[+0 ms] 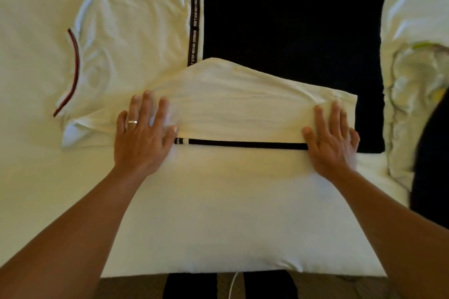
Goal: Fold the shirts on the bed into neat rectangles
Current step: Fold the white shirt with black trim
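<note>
White cotton shirt with red-and-black collar trim (126, 39): spread at 10 o'clock on the white bed sheet (36, 177). Left hand (143, 133), ringed: laid flat, fingers straight, nothing clasped, on the folded white shirt with black tape stripe (230, 109) at centre. Black folded rectangular garment (291, 31): seen at 1 o'clock, partly overlapped. Right hand (332, 136): pressed flat likewise. Crumpled pale garment (413, 85): at 3 o'clock.

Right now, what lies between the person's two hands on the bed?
In the head view, between the left hand and right hand lie the folded white shirt and, along its near edge, a black printed stripe.
</note>
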The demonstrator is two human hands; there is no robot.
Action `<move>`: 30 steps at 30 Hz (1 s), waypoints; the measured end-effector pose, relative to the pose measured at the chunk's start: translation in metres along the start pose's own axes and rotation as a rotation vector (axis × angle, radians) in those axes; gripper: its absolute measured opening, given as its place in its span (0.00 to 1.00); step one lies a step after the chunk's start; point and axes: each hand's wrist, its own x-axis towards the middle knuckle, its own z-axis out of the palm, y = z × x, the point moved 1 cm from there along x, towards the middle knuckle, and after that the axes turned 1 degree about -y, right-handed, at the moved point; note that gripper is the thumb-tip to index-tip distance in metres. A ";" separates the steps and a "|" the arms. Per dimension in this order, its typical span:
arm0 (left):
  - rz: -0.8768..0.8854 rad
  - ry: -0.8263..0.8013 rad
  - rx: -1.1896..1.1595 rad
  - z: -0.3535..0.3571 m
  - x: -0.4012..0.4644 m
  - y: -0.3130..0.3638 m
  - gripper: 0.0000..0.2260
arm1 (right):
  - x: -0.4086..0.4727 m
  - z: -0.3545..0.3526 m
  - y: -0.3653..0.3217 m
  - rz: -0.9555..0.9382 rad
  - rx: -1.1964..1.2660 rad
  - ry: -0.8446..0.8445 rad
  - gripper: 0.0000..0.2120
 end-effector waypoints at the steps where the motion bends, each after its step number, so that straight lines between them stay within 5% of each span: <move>1: 0.026 0.032 -0.001 -0.004 -0.003 0.007 0.29 | -0.004 -0.003 0.012 0.049 0.029 -0.007 0.33; 5: 0.218 0.013 0.015 -0.008 -0.020 0.024 0.30 | -0.022 -0.010 0.036 -0.073 -0.035 -0.004 0.37; 10: 0.209 -0.090 0.063 -0.008 -0.020 0.030 0.31 | -0.026 -0.007 0.032 -0.300 -0.176 0.058 0.34; 17: 0.284 -0.134 0.104 -0.010 -0.013 0.023 0.44 | -0.015 -0.011 0.036 -0.343 -0.230 0.017 0.37; 24: 0.210 -0.159 0.100 -0.029 -0.015 0.022 0.37 | -0.020 -0.021 0.043 -0.373 -0.278 0.005 0.31; 30: 0.350 -0.154 0.147 -0.040 -0.050 0.027 0.38 | -0.061 -0.021 0.052 -0.376 -0.275 -0.079 0.35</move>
